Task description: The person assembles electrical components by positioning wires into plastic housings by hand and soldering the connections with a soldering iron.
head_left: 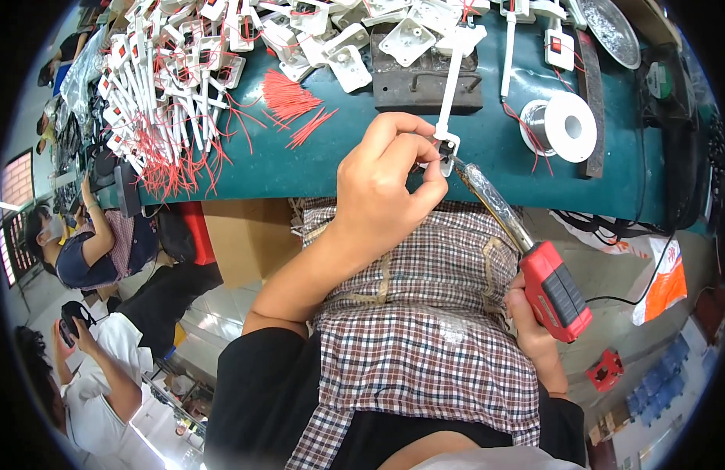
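My left hand point(386, 172) is closed, its thumb and fingers pinched at the left edge of a small white plastic housing point(454, 142). A dark switch-like part sits inside it, and a long white stem point(453, 88) runs from it toward the metal block. Whether the fingertips also pinch a wire is hidden. My right hand point(528, 319) is wrapped round the red and black handle of a soldering iron point(552, 286). The iron slants up to the left, and its tip reaches the housing's lower right side, close to my left fingertips.
White stemmed parts with red wires point(174, 94) pile up at the left. Cut red wires point(288, 98) lie beside them. A dark metal block point(425, 92) stands behind my hands. A solder spool point(572, 129) and a metal bar point(591, 102) are at right. Two people are at left.
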### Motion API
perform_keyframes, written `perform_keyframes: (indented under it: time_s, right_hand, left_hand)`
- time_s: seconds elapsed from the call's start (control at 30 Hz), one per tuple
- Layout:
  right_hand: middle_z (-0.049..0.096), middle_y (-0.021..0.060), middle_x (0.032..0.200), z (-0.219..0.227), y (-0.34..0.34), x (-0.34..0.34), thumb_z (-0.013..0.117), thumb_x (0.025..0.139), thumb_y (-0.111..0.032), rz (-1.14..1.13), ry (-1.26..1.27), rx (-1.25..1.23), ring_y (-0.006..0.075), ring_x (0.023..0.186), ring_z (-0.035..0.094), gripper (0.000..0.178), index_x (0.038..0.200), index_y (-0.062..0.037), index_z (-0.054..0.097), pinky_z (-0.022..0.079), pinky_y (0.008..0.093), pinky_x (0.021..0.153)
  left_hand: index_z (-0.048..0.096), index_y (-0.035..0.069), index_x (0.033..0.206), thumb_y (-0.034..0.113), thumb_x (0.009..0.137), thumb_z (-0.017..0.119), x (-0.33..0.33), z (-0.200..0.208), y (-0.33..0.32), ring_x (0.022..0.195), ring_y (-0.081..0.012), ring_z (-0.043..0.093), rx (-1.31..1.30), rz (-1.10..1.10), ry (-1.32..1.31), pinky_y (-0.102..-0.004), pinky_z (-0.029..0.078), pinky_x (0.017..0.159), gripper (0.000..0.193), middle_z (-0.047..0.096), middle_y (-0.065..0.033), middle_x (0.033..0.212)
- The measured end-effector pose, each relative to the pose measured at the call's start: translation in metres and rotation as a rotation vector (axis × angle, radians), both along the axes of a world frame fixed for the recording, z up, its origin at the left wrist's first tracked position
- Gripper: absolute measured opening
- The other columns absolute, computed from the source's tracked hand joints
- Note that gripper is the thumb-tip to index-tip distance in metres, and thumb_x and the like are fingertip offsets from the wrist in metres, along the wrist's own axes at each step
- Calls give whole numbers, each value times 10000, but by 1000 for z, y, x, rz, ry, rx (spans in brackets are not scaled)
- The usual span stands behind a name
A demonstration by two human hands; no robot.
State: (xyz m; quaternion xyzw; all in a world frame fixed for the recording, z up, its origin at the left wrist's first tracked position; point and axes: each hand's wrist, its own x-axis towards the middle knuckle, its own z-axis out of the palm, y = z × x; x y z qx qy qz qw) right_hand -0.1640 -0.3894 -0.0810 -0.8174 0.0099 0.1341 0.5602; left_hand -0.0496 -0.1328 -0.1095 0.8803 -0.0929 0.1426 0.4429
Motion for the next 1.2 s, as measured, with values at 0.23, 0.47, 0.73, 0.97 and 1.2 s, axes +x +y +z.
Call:
perform_keyframes:
  time_s: [0.23,0.47,0.73,0.97,1.2]
  right_hand:
    - [690,126,807,0,2,4,762,760,15,2,-14,13,283,701,690,170,916,14,695,545,365,643]
    - [683,125,796,-1,3,4,768,764,5,5,9,7,288,687,680,166,909,15,687,534,369,627]
    - [674,121,786,1,5,6,769,767,1,-7,4,1,285,673,669,160,900,12,682,522,367,615]
    - [683,121,798,5,3,6,773,765,-1,20,-14,-39,283,690,679,165,908,9,690,534,362,632]
    - [684,123,801,5,2,5,767,761,8,11,-2,-11,283,690,681,160,905,11,695,539,359,634]
  left_hand:
    - [636,33,779,-12,702,746,-1,2,-2,699,-219,682,0,15,16,-330,549,598,142,664,-82,1008]
    - [653,6,796,-49,707,737,-1,6,-1,743,-202,695,37,-5,23,-308,570,633,135,664,-98,1026]
    - [676,-17,813,-77,714,732,-2,6,-2,791,-189,717,64,-22,63,-286,606,672,128,649,-109,1048]
    - [682,-19,820,-77,717,728,-2,8,-3,786,-192,717,70,-15,79,-288,606,668,127,648,-112,1046]
    - [681,-25,830,-77,726,726,-3,8,-3,804,-189,718,55,-16,83,-289,606,680,125,655,-113,1046]
